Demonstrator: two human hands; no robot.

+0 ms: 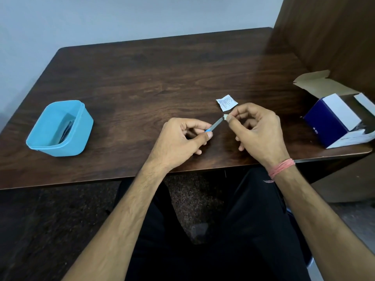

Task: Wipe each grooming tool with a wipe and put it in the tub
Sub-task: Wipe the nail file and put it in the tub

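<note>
Tool (215, 125) with a blue handle sits pinched in my left hand (180, 138), held clear above the counter (142, 78) so my right hand (257, 130) can pinch the wipe (225, 116) around its tip. Its long axis runs from lower left up to the right, tip toward the wipe. I judge the blue tub (81, 126), well off left, waits for it

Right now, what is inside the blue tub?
The blue tub holds a few dark, flat items leaning against its right wall. They are too shadowed to identify, and the tub's near wall hides part of its floor.
</note>
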